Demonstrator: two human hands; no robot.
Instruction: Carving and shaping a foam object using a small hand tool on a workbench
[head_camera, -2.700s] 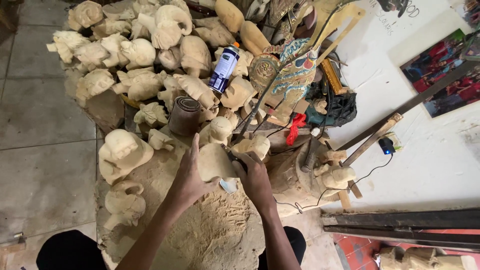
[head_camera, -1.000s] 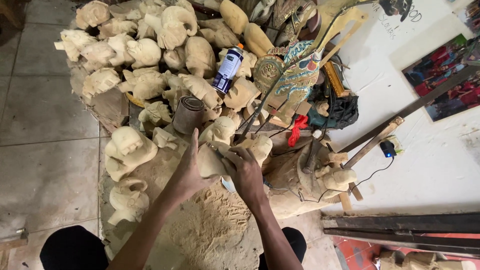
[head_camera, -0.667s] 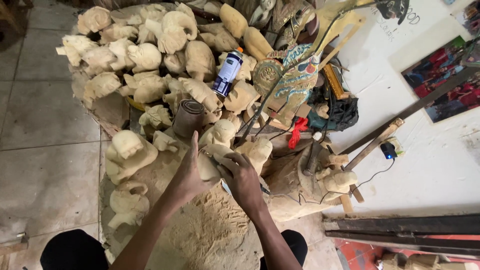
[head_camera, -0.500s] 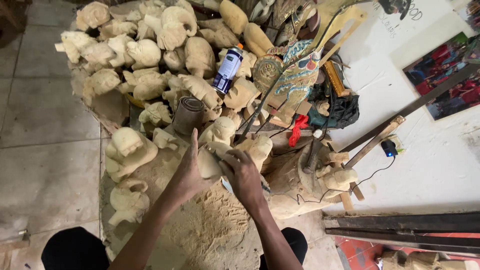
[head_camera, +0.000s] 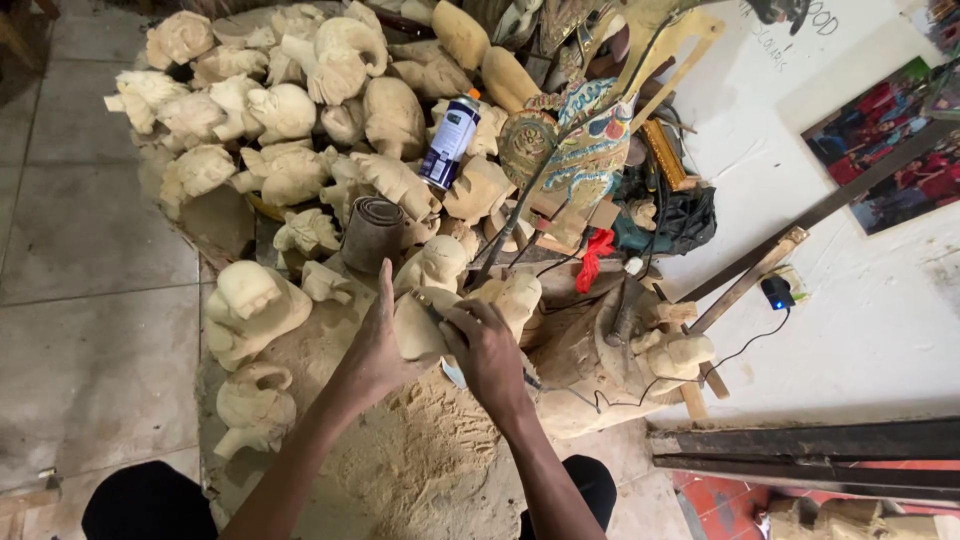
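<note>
My left hand (head_camera: 377, 345) grips a pale unfinished wooden carving (head_camera: 416, 322) and steadies it over a mound of sawdust (head_camera: 420, 460). My right hand (head_camera: 487, 350) is closed around a thin carving tool (head_camera: 432, 312); its dark tip lies against the top of the carving and a pale end shows below the hand. Both forearms reach in from the bottom of the view.
Several rough pale wooden figures (head_camera: 290, 110) are heaped ahead and left, with two (head_camera: 248, 305) beside the sawdust. A sandpaper roll (head_camera: 372, 232), a spray can (head_camera: 450, 140), a painted carved piece (head_camera: 585, 150), a cabled power tool (head_camera: 665, 215) and dark planks (head_camera: 800, 450) lie around.
The right hand has made small strokes with the tool across the carving, shifting slightly up and left. The left hand has kept its hold.
</note>
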